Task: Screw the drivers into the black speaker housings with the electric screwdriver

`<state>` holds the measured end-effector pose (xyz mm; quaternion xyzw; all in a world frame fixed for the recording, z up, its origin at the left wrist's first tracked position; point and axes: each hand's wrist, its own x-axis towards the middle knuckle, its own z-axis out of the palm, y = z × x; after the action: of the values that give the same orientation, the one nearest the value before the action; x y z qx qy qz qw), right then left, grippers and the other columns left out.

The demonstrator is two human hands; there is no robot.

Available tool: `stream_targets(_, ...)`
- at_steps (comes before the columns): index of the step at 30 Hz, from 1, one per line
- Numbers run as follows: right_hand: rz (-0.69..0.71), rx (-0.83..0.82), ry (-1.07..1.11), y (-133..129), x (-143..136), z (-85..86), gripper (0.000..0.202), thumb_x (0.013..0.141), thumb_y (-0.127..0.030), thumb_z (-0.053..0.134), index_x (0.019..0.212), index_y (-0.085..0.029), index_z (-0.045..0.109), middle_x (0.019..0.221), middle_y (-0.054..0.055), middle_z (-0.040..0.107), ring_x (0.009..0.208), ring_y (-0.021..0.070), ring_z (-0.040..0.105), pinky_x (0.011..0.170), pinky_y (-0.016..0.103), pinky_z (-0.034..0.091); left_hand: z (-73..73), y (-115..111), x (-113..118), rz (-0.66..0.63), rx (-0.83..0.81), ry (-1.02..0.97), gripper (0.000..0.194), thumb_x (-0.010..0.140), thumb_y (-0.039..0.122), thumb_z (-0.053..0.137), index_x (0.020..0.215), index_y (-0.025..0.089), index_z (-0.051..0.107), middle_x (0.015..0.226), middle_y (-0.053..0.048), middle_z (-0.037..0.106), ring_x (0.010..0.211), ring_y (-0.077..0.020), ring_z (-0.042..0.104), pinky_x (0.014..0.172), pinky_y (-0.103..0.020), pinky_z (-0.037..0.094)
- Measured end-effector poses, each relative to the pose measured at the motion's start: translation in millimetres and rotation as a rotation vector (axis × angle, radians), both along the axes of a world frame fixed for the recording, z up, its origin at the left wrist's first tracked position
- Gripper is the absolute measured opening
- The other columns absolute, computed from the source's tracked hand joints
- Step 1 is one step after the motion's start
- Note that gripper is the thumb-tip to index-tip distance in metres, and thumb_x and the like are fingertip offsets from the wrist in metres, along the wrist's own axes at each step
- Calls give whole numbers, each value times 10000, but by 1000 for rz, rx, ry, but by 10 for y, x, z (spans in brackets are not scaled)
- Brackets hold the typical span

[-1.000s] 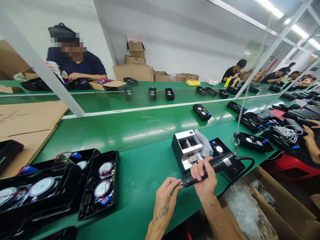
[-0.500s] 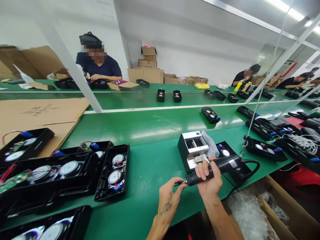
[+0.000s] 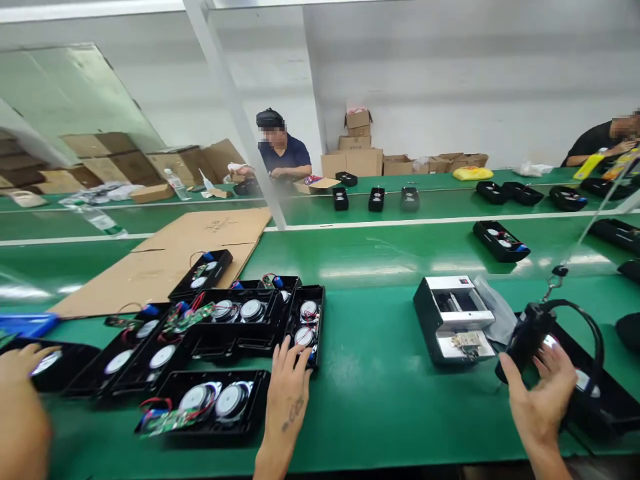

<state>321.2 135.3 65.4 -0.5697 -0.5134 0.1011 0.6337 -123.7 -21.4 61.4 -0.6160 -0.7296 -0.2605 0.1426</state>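
My left hand [image 3: 287, 393] reaches forward, fingers stretched out, its fingertips at the near edge of a black speaker housing [image 3: 321, 313] with two round white-backed speakers. No grip on the housing shows. On the right, my right hand [image 3: 543, 400] has thumb and fingers apart beside a black electric screwdriver [image 3: 527, 337], which hangs from a cord and hook. Whether they still touch, I cannot tell. Behind the screwdriver lies another black housing [image 3: 607, 393]. A black-and-white screw feeder [image 3: 453, 320] stands left of it, with a clear plastic bag [image 3: 495, 310] alongside.
Several open speaker housings [image 3: 215, 407] with wires and green boards crowd the left bench. Another person's hand [image 3: 23, 380] touches a housing at the far left. Cardboard [image 3: 200, 233] lies behind. A co-worker [image 3: 285, 157] sits across the line. A slanted white post [image 3: 250, 147] rises midway.
My hands have separated: the left has left the screwdriver's tip for the housings, and the right has opened from around the screwdriver, which now hangs more upright. The view has turned left.
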Motion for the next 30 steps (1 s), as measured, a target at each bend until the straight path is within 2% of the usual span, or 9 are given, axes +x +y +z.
stream_targets(3,27,93,-93,-415,-351,-183,626,830,-457,876,1335,-169,644,1281,175,652,1266,408,641,1133,696,492,32,94,198,7,-78,8,375,952,-12,455,1036,213,743,1169,-84,717,1124,-263,726,1002,-439,624)
stream_targets(5,397,-137,-96,-674,-761,-259,351,957,-418,756,1241,-217,713,1225,154,714,1158,350,716,1047,597,604,64,155,400,40,-125,7,465,893,-87,435,1054,222,744,1216,-76,712,1036,-226,728,872,-345,628)
stream_targets(8,901,-542,82,-760,-1445,-299,440,1057,-412,612,1475,-275,619,1452,151,678,1235,302,743,1021,463,667,101,209,600,52,-165,33,604,812,-151,422,1143,242,739,1240,-57,717,1029,-220,716,837,-309,609)
stream_targets(11,1010,-549,35,-449,-2050,-269,502,1072,-268,503,1574,-275,530,1591,151,593,1332,282,706,1056,443,655,104,233,599,13,-169,33,617,827,-131,457,1236,253,715,1234,-58,709,1011,-217,717,850,-316,609)
stream_targets(15,1025,-232,-700,142,-2688,-113,749,876,39,552,1583,-205,521,1734,184,414,1616,322,409,1273,531,461,43,242,436,-29,-94,-39,520,855,3,642,1305,262,677,1281,-81,660,1033,-249,716,877,-374,635)
stream_targets(19,1164,10,-1065,526,-3090,97,407,973,-5,569,1324,-167,697,1490,155,678,1585,299,437,1296,511,392,-78,230,316,-23,-8,-71,538,807,104,779,1308,263,666,1256,-92,634,1004,-266,713,877,-428,654)
stream_targets(23,1212,84,-1163,607,-3006,211,264,1094,-106,470,1168,-144,720,1149,136,788,1370,272,610,1287,488,353,-165,166,242,-26,28,-99,553,853,147,757,1372,284,626,1264,-100,610,967,-244,712,910,-467,656)
stream_targets(27,1216,41,-1234,293,-2350,203,122,1052,-235,656,1132,-154,698,1065,116,771,1067,274,693,1069,458,498,-75,24,185,-146,-15,-186,532,887,169,701,1387,310,586,1234,-64,613,882,-174,725,808,-335,667)
stream_targets(30,1202,-76,-1179,-113,-1811,229,216,971,-306,792,1115,-186,687,1010,69,753,958,260,687,864,402,512,83,-80,232,-311,-106,-343,505,899,178,693,1372,304,567,1268,-69,616,963,-177,750,862,-324,670)
